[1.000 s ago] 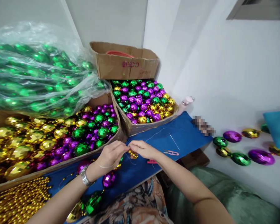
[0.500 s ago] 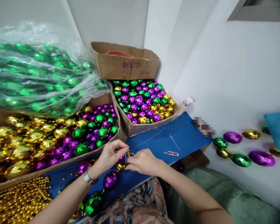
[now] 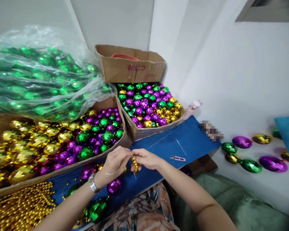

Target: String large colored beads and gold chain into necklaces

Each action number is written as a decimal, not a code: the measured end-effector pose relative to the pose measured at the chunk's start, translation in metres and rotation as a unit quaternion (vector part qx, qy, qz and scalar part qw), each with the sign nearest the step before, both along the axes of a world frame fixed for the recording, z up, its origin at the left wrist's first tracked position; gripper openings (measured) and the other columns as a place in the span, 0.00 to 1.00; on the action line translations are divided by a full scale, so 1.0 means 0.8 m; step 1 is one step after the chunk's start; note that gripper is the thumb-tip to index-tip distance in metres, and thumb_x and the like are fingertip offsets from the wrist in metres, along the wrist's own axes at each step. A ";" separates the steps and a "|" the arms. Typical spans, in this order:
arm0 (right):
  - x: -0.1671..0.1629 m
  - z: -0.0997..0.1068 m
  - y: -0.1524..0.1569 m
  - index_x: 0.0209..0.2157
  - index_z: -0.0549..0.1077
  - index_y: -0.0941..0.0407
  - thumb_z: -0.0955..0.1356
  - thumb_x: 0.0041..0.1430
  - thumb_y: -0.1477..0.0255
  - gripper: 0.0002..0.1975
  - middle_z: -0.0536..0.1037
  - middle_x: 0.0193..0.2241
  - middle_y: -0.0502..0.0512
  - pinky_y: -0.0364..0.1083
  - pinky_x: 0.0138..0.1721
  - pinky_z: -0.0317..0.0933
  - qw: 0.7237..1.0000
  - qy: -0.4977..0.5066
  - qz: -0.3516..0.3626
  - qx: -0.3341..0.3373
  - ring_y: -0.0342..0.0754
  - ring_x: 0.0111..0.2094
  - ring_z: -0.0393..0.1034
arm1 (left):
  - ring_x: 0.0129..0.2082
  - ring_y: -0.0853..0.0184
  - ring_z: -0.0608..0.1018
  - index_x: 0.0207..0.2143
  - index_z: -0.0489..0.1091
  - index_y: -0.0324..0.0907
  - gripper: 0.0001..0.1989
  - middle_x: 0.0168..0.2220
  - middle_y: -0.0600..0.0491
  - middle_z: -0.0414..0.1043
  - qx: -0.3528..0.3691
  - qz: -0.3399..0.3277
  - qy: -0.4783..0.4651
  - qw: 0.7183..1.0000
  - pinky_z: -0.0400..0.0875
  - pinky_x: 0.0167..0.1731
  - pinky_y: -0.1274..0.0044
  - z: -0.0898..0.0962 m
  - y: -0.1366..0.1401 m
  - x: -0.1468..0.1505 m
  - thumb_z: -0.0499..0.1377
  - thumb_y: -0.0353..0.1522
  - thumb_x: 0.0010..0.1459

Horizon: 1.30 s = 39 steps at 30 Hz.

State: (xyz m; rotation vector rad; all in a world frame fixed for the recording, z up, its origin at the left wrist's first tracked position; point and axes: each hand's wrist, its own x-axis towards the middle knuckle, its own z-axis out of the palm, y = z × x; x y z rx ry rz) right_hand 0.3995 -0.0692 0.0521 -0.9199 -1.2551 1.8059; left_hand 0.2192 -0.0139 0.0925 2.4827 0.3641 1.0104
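My left hand [image 3: 117, 163], wearing a silver watch [image 3: 93, 183], is closed in a pinch on white thread [image 3: 113, 173], part of which loops below its palm. Its fingertips meet those of my right hand [image 3: 146, 159], which is closed around the top of a short strand of small gold beads [image 3: 135, 165]. That strand hangs down between the hands. Below and to the left lie large faceted beads, among them a purple bead [image 3: 114, 186] and a green bead [image 3: 97, 209]. My fingers hide exactly where thread and strand meet.
Pink thread snips [image 3: 178, 158] and a thin needle-like piece [image 3: 181, 146] lie on the blue table cover [image 3: 156, 144]. Cardboard boxes [image 3: 156, 130] of shiny beads stand behind. Gold bead strands [image 3: 24, 205] lie left; a green plastic-bagged heap [image 3: 38, 77] rises behind.
My hands have come together at the fingertips. The small gold strand now hangs down between them, and the purple bead near my right fingers is no longer visible there.
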 end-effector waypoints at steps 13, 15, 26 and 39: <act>0.051 -0.014 -0.013 0.30 0.70 0.57 0.62 0.65 0.61 0.16 0.76 0.28 0.51 0.40 0.30 0.61 0.932 -0.272 -0.200 0.135 0.41 0.26 0.71 | 0.25 0.69 0.69 0.26 0.68 0.41 0.14 0.25 0.54 0.69 -0.310 0.161 0.045 0.936 0.64 0.27 0.78 -0.008 -0.007 -0.051 0.53 0.37 0.63; 0.042 -0.030 -0.012 0.29 0.69 0.57 0.61 0.65 0.61 0.16 0.75 0.27 0.50 0.40 0.29 0.61 0.940 -0.262 -0.193 0.108 0.40 0.24 0.70 | 0.31 0.67 0.72 0.31 0.72 0.41 0.12 0.32 0.51 0.73 -0.385 0.156 -0.006 0.910 0.66 0.31 0.78 -0.007 -0.010 -0.048 0.54 0.38 0.62; 0.013 -0.027 0.013 0.32 0.67 0.56 0.63 0.62 0.57 0.16 0.75 0.46 0.58 0.48 0.45 0.65 0.964 0.024 -0.257 0.070 0.48 0.46 0.71 | 0.31 0.67 0.73 0.28 0.68 0.40 0.12 0.35 0.47 0.75 -0.608 0.058 -0.107 0.785 0.71 0.27 0.78 0.022 -0.014 -0.018 0.59 0.39 0.58; -0.009 -0.018 0.001 0.34 0.59 0.54 0.66 0.59 0.53 0.19 0.76 0.44 0.56 0.48 0.33 0.70 0.961 0.215 -0.164 -0.062 0.48 0.38 0.75 | 0.30 0.68 0.70 0.25 0.65 0.40 0.15 0.25 0.53 0.66 -0.504 0.049 -0.099 0.857 0.65 0.33 0.77 0.016 -0.004 -0.019 0.54 0.39 0.63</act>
